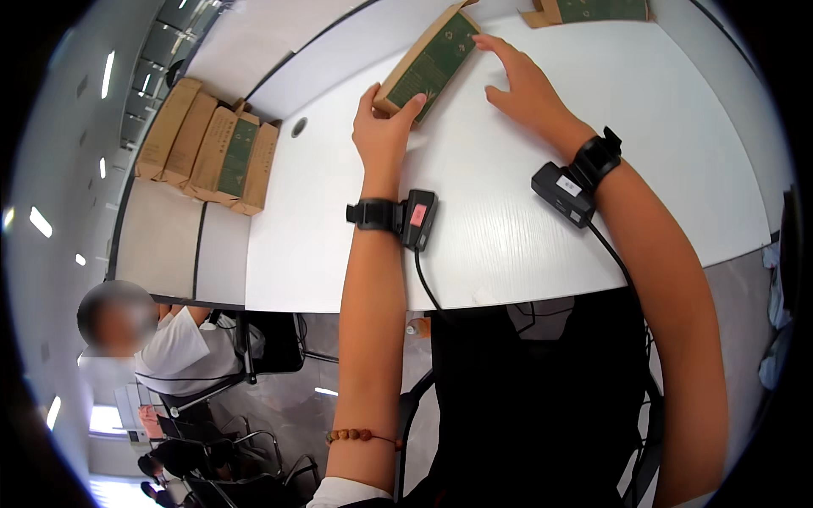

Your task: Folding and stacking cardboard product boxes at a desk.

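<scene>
A long cardboard box (436,63) with a dark green printed panel lies slanted over the far middle of the white table. Its near end is gripped by my left hand (384,127), thumb on the green panel and fingers round the brown side. At the box's far right end, my right hand (529,89) has its thumb and fingers spread apart. The index fingertip is at the box's edge; whether it presses there I cannot tell. A raised flap shows at the box's far end.
Several brown boxes (203,148) stand in a row at the left end of the white table (508,237). Another green-panelled box (593,10) lies at the back right. Black wrist devices trail cables (614,250). A person (182,347) sits beyond the left edge.
</scene>
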Demonstrator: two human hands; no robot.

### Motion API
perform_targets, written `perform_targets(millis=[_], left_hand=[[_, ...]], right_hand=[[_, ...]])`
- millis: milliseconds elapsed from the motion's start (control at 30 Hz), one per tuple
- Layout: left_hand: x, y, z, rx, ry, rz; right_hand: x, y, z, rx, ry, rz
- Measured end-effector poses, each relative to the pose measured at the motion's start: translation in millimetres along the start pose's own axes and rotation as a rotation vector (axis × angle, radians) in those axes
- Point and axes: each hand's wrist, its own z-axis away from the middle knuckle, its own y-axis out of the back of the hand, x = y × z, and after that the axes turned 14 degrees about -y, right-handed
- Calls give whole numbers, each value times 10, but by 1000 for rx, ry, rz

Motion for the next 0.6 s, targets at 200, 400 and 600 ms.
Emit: perform_targets(millis=[200, 400, 600], left_hand=[[31, 966, -19, -19, 254, 456], [553, 2436, -620, 210, -122, 307], [963, 3620, -1666, 572, -547, -156]], right_hand=[[11, 30, -50, -57, -7, -42], [-38, 66, 8, -132, -115, -67], [-67, 108, -5, -135, -122, -35]])
